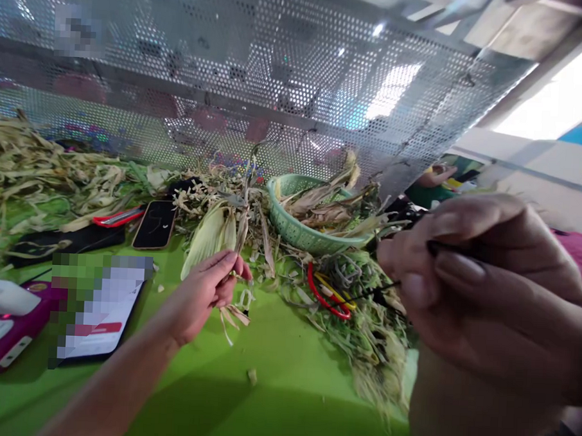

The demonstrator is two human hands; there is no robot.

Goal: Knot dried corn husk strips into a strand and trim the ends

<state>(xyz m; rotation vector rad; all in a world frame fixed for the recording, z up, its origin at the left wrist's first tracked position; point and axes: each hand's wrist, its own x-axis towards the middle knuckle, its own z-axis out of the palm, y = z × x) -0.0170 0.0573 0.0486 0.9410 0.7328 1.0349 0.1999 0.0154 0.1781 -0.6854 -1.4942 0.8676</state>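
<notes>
Near the middle of the table, my left hand [213, 282] is closed around the lower end of a bundle of dried corn husks [243, 229]. The twisted tops stand up above the fist, and short husk ends poke out below it. A broad pale husk [206, 237] spreads just left of the bundle. Raised close to the camera on the right, my right hand [490, 284] pinches a thin black strand [388, 286]. It runs down and left from the fingertips; whether it is wire or thread, I cannot tell.
A green plastic basket [304, 238] of husks stands behind the hands, with red and yellow rings [328, 300] before it. Two phones [154, 225], a red-handled cutter [120, 217] and a purple device [16, 334] lie left. A perforated metal panel [221, 61] rises behind.
</notes>
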